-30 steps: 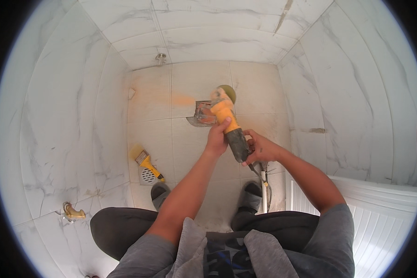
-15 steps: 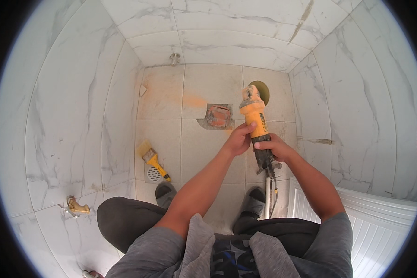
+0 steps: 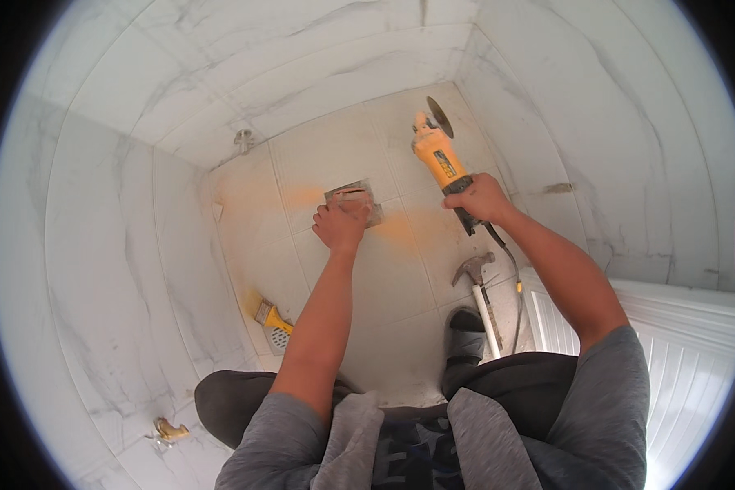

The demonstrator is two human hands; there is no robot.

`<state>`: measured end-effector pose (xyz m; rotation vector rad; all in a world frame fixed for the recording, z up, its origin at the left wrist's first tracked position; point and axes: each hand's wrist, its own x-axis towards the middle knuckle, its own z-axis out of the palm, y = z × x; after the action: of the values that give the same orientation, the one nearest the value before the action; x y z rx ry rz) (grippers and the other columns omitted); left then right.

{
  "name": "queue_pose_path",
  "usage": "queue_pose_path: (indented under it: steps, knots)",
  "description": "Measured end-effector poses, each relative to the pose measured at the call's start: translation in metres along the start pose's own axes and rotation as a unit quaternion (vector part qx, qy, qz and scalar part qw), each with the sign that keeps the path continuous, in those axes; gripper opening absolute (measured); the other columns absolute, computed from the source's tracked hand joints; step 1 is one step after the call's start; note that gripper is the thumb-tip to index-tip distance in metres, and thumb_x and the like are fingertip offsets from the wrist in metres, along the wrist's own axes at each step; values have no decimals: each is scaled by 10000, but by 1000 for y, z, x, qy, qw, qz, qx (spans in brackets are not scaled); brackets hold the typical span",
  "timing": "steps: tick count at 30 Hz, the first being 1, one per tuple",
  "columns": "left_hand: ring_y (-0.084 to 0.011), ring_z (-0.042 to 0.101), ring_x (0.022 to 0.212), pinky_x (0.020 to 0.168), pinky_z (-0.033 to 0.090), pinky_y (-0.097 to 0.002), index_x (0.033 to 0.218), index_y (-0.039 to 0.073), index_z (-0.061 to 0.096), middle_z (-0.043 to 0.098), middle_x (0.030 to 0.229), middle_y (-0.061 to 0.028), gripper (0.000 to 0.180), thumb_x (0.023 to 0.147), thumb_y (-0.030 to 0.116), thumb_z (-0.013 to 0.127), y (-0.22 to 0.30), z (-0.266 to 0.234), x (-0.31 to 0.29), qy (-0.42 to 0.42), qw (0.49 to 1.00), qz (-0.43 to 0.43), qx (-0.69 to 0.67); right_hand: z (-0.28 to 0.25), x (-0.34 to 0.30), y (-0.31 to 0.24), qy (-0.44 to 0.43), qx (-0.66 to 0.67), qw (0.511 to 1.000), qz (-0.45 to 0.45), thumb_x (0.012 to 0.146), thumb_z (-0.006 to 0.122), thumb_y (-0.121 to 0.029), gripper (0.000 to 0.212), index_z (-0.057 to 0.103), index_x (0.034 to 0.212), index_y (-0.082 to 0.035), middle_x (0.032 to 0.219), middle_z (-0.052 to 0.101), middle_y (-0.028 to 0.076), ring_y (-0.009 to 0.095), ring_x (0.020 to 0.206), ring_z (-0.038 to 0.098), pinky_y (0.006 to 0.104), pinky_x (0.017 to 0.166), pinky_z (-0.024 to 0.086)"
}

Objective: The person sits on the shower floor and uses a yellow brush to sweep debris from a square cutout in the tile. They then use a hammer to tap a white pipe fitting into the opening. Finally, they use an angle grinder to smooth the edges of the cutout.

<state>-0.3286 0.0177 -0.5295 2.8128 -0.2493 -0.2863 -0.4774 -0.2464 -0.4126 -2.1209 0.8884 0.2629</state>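
My right hand (image 3: 479, 198) grips the dark rear handle of a yellow angle grinder (image 3: 441, 162), which is held up over the floor. Its thin round disc (image 3: 439, 118) points toward the far wall. With my left arm stretched forward, my left hand (image 3: 340, 224) reaches down to a square cut-out (image 3: 375, 214) in the floor tiles. Its fingers close on a dusty reddish square piece (image 3: 351, 195) there, covering the near part of it. The fingertips are partly hidden.
A claw hammer (image 3: 474, 269) with a white handle lies near my right foot, beside the grinder's cord (image 3: 514, 263). On the left, a yellow-handled paintbrush (image 3: 276, 318) lies by a round floor drain (image 3: 281, 337). A brass tap (image 3: 170, 429) juts from the left wall; a white ribbed panel (image 3: 670, 351) stands at right.
My left hand has let go of the grinder and moved forward-left onto the reddish piece. The right hand alone now holds the grinder, tilted. The view has turned, showing the hammer more fully.
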Motion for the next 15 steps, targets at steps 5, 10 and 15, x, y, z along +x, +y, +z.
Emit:
queue_pose_path:
  steps: [5, 10, 15]
  knots:
    - [-398, 550, 1262, 1067, 413, -530, 1411, 77, 609, 615, 1314, -215, 910, 736, 671, 751, 25, -5, 11, -67, 992, -21, 100, -5, 2, 1, -15, -12, 1000, 19, 612, 882, -478, 619, 762, 902, 55, 882, 759, 194, 293, 830, 748, 368, 757, 577]
    - [-352, 610, 1261, 1051, 456, -481, 1378, -23, 607, 635, 1340, -237, 935, 696, 589, 794, 7, -9, 29, -126, 979, -160, 7, 0, -1, -2, -26, -15, 999, 24, 601, 887, -485, 625, 761, 906, 46, 883, 754, 184, 288, 830, 739, 367, 763, 571]
    - [-320, 671, 1181, 945, 533, -420, 1339, -75, 611, 667, 1303, -260, 917, 657, 487, 856, -32, -32, 32, -121, 964, -125, -200, 9, 5, -3, -41, -33, 998, 16, 611, 892, -456, 573, 757, 874, 35, 841, 748, 160, 265, 780, 727, 359, 746, 565]
